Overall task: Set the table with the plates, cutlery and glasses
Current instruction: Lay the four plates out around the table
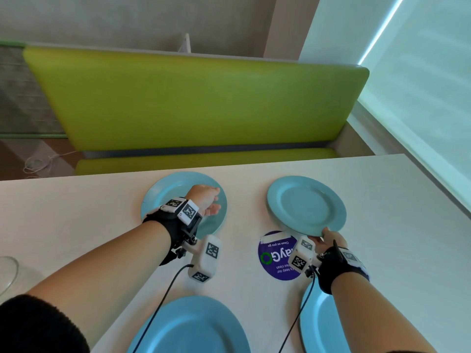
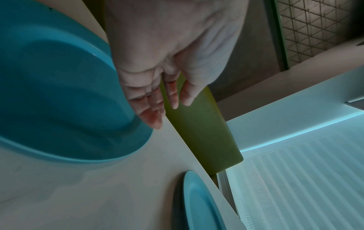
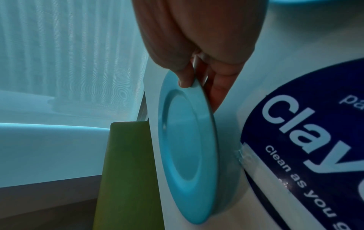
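Pinching the near rim of the far-right plate [image 1: 306, 206], thumb on top & fingers under, the right hand [image 1: 328, 242] probably was lowering it toward the table's [image 1: 76, 212] far edge. Left hand [image 1: 205, 201] hovered flat, fingers together, over the far-left plate [image 1: 163, 192]. Plates were plain glossy light blue.

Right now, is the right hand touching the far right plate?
Touching. The right wrist view shows the right hand pinching the far right plate at its rim.
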The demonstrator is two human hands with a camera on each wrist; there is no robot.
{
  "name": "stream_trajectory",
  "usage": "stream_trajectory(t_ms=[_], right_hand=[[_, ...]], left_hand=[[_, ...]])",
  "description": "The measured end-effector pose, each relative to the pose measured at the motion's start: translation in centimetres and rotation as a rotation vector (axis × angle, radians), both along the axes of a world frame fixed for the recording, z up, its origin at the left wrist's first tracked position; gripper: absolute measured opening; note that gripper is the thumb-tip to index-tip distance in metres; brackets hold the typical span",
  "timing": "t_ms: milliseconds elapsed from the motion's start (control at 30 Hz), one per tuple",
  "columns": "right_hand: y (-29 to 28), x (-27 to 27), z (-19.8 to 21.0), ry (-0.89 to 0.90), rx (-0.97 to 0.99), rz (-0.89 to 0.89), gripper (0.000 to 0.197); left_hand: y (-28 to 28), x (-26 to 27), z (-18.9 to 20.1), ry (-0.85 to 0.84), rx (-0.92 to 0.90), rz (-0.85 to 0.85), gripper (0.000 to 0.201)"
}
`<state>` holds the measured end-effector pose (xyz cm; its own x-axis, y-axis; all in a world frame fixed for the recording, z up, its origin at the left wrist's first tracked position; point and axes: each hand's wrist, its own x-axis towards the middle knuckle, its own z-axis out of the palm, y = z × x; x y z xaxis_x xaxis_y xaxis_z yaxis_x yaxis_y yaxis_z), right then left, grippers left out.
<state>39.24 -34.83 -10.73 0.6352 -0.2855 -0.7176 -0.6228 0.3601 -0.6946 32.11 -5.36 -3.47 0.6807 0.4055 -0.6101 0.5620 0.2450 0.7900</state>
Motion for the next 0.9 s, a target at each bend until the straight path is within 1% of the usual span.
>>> stream_trajectory(t_ms=[33,67,100,133,167,200,267,467,600,900], right_hand=[[0.1,0.2,-0.7,0.003,-0.253,0.098,0.044],[0.4,0.3,-0.6,-0.046,-0.262,0.100,0.044],[0.7,0.5,-0.4,-0.028,0.010,-0.084,0.043],[1.2,0.4,0.1,-0.081,0.144,-0.173,0.043],[1.5,0.2,0.1,-0.071,0.138,-0.131,0.044],[1.7,0.3,0.3,-0.066,0.075,-0.103,0.045],[2.1,0.7,0.5,-0.019,0.016,-0.088,0.047],[2.6,1.4,0.7,0.015,-0.098,0.016,0.045],[2.6,1.6,0.5,0.009,-0.123,0.058,0.046],[3.1,1.6,0.7,-0.017,-0.143,0.045,0.048]], left_hand=[[0.0,0.1,-0.1,0.004,0.003,0.000,0.031],[0.0,0.2,-0.2,0.010,0.007,0.000,0.032],[0.1,0.2,-0.3,0.015,0.011,0.005,0.032],[0.1,0.3,-0.4,0.019,0.012,0.013,0.032],[0.2,0.3,-0.6,0.024,0.009,0.022,0.032],[0.3,0.4,-0.7,0.029,0.006,0.030,0.032],[0.4,0.4,-0.8,0.041,0.004,0.038,0.032],[0.7,0.6,-0.8,0.053,0.016,0.042,0.033],[0.8,0.5,-0.8,0.051,0.018,0.045,0.032],[0.5,0.1,-0.8,0.045,0.011,0.048,0.032]])
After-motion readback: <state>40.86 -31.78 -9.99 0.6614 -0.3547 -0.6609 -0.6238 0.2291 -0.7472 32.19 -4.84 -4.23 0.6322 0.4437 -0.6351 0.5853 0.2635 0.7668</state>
